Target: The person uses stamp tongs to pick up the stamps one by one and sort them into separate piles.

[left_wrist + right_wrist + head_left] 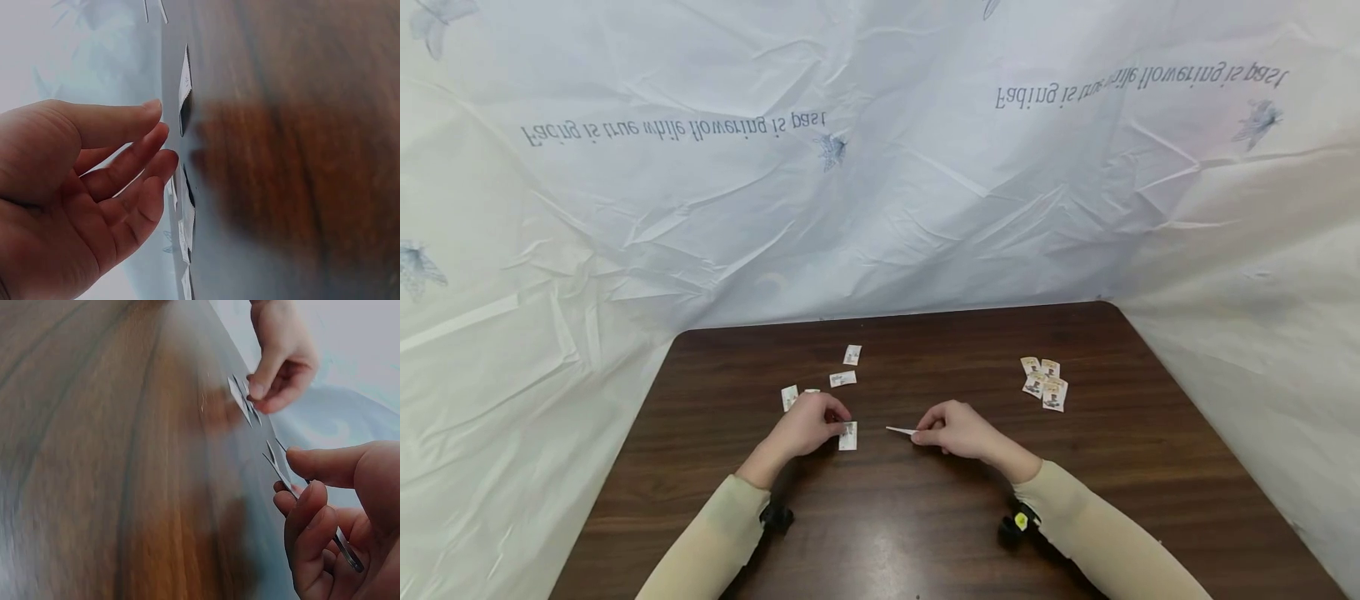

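Note:
My right hand (958, 431) holds a pair of slim metal tweezers (342, 547), their two pointed tips apart and aimed left over the table. The left hand (808, 423) is beside a small, flat white printed packet (847, 437). In the left wrist view, this hand's fingers are loosely bent with nothing between them, and a packet with a jagged edge (185, 87) lies just past the thumb tip. Behind the left hand are more white packets, one (842, 379) lying crosswise and another (852, 355) farther back. A third packet (788, 397) lies to its left, near one partly hidden by the hand.
On the right of the dark wooden table (917, 517), several packets with yellow and brown prints (1054, 395) overlap in a loose cluster. A white plastic sheet (880, 208) with printed lettering hangs behind the table and along its sides.

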{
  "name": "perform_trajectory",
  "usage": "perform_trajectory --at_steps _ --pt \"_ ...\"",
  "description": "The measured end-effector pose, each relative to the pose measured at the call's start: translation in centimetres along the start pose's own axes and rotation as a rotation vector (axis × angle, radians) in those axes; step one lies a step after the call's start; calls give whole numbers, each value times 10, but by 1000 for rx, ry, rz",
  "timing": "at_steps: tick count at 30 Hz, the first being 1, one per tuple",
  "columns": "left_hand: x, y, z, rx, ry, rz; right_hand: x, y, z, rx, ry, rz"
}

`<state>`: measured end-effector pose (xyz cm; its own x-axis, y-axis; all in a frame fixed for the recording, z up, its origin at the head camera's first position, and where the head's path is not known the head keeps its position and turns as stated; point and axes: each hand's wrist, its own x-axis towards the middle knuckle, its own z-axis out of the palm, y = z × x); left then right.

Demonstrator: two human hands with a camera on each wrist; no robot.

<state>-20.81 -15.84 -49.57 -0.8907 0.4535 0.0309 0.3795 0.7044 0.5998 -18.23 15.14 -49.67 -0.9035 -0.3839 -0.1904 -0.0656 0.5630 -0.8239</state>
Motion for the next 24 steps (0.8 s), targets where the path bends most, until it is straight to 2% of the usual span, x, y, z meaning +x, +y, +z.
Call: perform_trajectory --at_steps 6,13,24 --pt "2 -1 0 0 -1 2 3 -7 13 -1 -40 -34" --pt "5 -3 3 20 2 27 6 -13 26 15 -64 -34" --pt "8 -5 5 43 21 -1 7 -20 34 28 -83 -37"
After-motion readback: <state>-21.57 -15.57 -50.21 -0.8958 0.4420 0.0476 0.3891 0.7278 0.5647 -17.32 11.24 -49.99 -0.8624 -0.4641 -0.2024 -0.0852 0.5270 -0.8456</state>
